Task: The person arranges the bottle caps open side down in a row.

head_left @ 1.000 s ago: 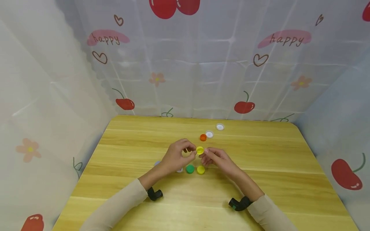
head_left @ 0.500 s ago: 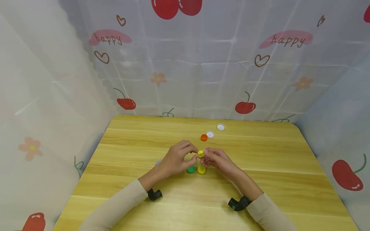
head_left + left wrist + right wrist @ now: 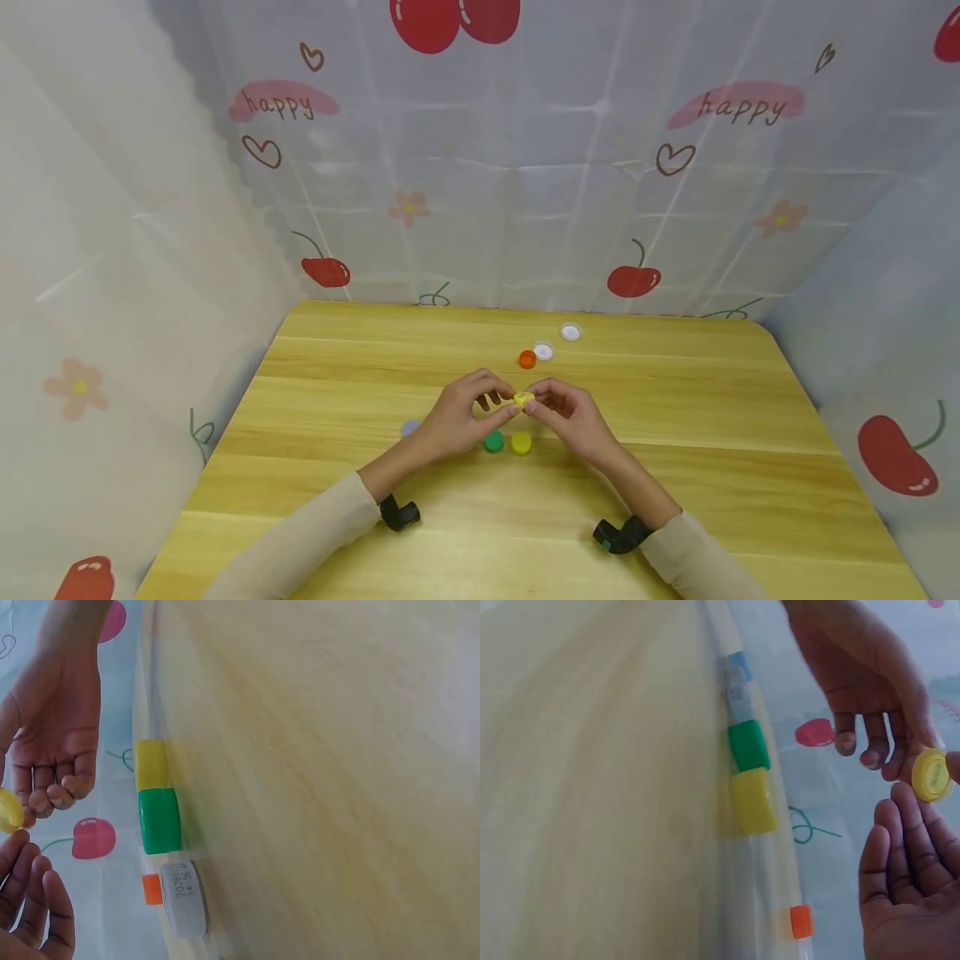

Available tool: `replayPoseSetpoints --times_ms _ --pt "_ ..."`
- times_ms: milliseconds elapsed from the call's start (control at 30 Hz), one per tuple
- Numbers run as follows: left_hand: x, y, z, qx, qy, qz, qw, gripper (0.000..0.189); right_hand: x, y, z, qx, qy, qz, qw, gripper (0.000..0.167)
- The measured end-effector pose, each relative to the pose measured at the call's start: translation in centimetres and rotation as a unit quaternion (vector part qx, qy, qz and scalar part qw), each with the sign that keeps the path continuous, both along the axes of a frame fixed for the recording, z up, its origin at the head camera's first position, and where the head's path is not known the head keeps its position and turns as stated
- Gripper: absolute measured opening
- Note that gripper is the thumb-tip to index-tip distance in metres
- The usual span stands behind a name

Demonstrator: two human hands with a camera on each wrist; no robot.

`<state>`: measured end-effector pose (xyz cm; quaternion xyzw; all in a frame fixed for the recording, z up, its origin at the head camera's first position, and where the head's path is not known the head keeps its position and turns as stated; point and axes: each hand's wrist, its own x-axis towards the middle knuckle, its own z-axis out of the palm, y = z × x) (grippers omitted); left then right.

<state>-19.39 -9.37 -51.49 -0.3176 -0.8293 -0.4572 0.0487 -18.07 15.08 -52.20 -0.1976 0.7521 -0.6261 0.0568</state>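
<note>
A yellow bottle cap is raised above the table between both hands. My left hand pinches its left side between thumb and fingertips. On the other side, the thumb and fingers of my right hand grip it too. Its outer face, with a small green mark, shows in the right wrist view, where the yellow cap is tilted. Beneath the hands lie a green cap and a second yellow cap. A white cap with printed digits shows in the left wrist view; my left arm hides it in the head view.
A pale purple cap lies beside the left forearm. Farther back on the wooden table are an orange cap and two white caps, one nearer and one farther. Patterned curtains enclose the table's back and sides.
The held yellow cap has turned over: its hollow side showed a second ago, its marked outer face now. The right thumb has shifted onto its near side. The caps on the table have stayed put.
</note>
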Motion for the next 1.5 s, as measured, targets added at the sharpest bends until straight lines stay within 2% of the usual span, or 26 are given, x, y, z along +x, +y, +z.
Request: replayPoseSetpoints --times_ms 100,233,333,533,767,867,967,1100,1300,1400,1500 --pt "0.0 0.1 0.0 0.010 -0.013 -0.003 0.9999 0.020 0.2 0.1 -0.2 0.015 0.045 -0.012 0.9988 0.016" --pt "0.0 0.3 0.1 0.029 -0.032 -0.011 0.9990 0.021 0.3 0.2 -0.6 0.027 0.079 -0.017 0.9964 0.020" --pt "0.0 0.4 0.1 0.036 -0.036 -0.019 0.9985 0.022 0.3 0.4 -0.8 0.033 0.091 -0.018 0.9952 0.023" --pt "0.0 0.7 0.1 0.024 -0.019 -0.032 0.9990 0.022 0.4 1.0 -0.6 0.063 0.100 -0.018 0.9928 0.024" --pt "0.0 1.1 0.1 -0.046 0.008 -0.073 0.9963 0.023 0.8 2.7 -0.2 0.121 0.125 -0.007 0.9847 0.024" --pt "0.1 1.8 -0.1 -0.095 0.027 -0.081 0.9918 0.025 1.0 3.6 -0.5 0.158 0.151 0.003 0.9759 0.024" --pt "0.2 2.7 -0.5 -0.151 0.049 -0.072 0.9848 0.027 1.2 4.5 -0.8 0.193 0.170 0.018 0.9662 0.025" --pt "0.5 3.7 -1.2 -0.210 0.052 -0.053 0.9749 0.026 1.4 5.1 -1.2 0.229 0.166 0.038 0.9584 0.025" --pt "0.6 4.8 -2.0 -0.267 0.058 -0.039 0.9612 0.021 1.3 5.2 -1.4 0.289 0.174 0.046 0.9402 0.024" --pt "0.7 5.1 -2.0 -0.283 0.059 -0.033 0.9567 0.021 1.3 5.1 -1.6 0.298 0.172 0.047 0.9377 0.022" --pt "0.8 5.4 -2.1 -0.291 0.057 -0.029 0.9545 0.020 1.4 5.1 -1.6 0.293 0.161 0.045 0.9414 0.022"
